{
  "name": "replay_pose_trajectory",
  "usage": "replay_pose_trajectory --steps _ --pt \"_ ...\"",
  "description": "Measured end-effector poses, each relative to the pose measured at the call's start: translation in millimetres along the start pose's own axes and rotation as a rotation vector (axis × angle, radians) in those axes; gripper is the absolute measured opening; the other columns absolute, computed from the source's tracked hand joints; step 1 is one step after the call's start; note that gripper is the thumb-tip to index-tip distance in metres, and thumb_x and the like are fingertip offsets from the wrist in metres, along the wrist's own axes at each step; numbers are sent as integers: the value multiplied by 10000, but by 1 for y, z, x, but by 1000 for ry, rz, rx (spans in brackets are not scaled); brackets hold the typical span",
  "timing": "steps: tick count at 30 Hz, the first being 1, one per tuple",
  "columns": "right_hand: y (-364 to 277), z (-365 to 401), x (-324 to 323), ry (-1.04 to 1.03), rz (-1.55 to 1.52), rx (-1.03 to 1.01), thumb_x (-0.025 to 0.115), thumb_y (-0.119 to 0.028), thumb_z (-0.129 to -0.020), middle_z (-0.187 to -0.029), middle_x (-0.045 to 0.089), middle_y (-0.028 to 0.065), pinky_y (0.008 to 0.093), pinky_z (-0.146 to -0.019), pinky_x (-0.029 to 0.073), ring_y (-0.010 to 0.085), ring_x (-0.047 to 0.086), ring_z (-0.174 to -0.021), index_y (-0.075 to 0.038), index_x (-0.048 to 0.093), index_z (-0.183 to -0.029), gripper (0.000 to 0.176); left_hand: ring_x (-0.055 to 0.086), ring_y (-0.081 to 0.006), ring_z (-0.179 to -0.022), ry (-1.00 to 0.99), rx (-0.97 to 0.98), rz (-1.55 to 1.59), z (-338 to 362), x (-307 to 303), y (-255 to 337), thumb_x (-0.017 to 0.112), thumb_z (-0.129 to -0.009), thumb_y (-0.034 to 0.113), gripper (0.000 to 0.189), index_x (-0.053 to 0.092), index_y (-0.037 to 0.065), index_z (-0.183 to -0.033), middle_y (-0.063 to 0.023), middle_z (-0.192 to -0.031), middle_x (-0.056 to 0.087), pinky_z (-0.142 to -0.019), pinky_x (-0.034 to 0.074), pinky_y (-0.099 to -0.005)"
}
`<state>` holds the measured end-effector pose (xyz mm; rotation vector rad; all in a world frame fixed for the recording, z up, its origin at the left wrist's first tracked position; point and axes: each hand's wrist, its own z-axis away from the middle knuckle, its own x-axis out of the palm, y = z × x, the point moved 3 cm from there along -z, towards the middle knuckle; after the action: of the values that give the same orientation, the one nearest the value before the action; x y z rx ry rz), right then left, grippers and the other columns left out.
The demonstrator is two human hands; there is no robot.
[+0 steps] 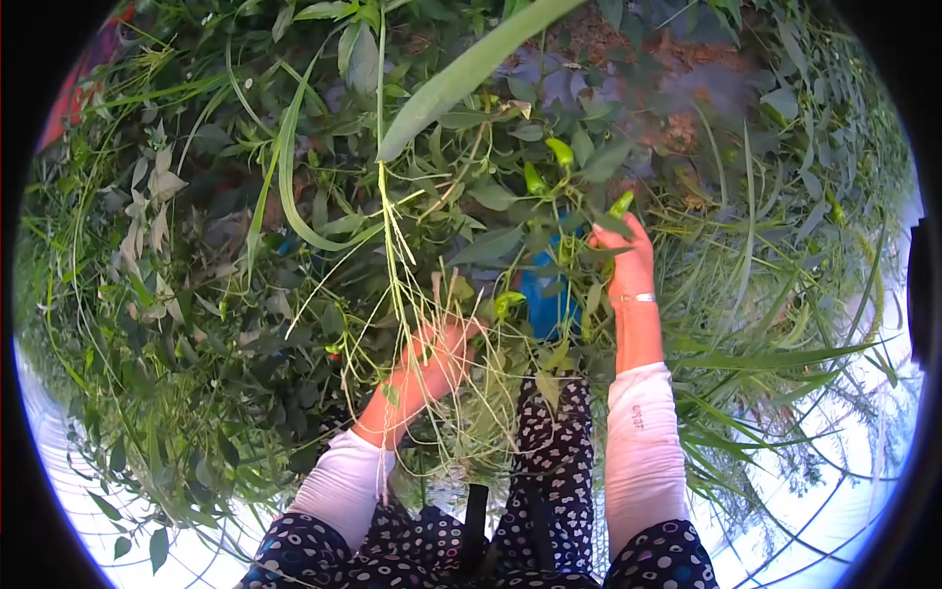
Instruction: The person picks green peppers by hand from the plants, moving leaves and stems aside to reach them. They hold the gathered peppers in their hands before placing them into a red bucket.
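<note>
View from a head-worn camera, looking down through a round fisheye lens into a dense tangle of green leafy plants.

The person's left hand [439, 358] is closed around a bundle of thin pale green stalks [392, 245]. The stalks run up from the fist through the middle of the picture. Finer strands hang down around the wrist.

The right hand [628, 260] is raised higher, at right of centre, with its fingers stretched up into the leaves. Its fingertips [603, 236] meet the lower end of a small bright green pepper pod [620, 204]. Leaves cover part of the fingers, so I cannot tell whether the hand grips the pod or only touches it.

A thin silver bangle [638, 297] circles the right wrist. Both forearms wear white sleeves [643, 442], and dark fabric with white dots [559, 442] shows between the arms at the bottom.

Between the two hands, half hidden by leaves, sits a blue object [549, 299] whose shape cannot be made out. Two more green pods [560, 150] hang just above and to the left of the right hand. Another pod [508, 299] lies near the left hand's fingertips.

A long broad grass blade [471, 69] slants across the top of the picture. Behind it is a patch of reddish-brown soil [628, 29].
</note>
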<state>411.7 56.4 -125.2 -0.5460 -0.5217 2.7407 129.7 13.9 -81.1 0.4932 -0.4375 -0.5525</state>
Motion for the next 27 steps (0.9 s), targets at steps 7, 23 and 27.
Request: replay_pose_trajectory --steps 7,23,27 --pt "-16 17 -1 -35 -229 -288 609 13 -767 -839 564 2 203 -579 432 81 527 -670 -57 548 -951 206 566 -366 -844 22 241 -477 -2 0 2 543 -716 -39 396 565 28 -1106 -184 -936 582 -753 473 -400" --pt "-42 75 17 -347 -103 -208 631 -21 -783 -787 570 10 221 -546 436 76 525 -644 -36 564 -879 119 587 -293 -987 -61 26 -449 10 -2 -2 555 -800 105 367 546 128 -1166 -127 -1105 584 -878 448 -398" --pt "-62 88 -5 -343 -262 -207 628 -84 -773 -887 589 75 253 -534 468 129 553 -668 -30 546 -868 136 591 -314 -968 -54 121 -555 9 5 -14 568 -758 51 330 589 82 -1086 -162 -1052 604 -850 471 -375"
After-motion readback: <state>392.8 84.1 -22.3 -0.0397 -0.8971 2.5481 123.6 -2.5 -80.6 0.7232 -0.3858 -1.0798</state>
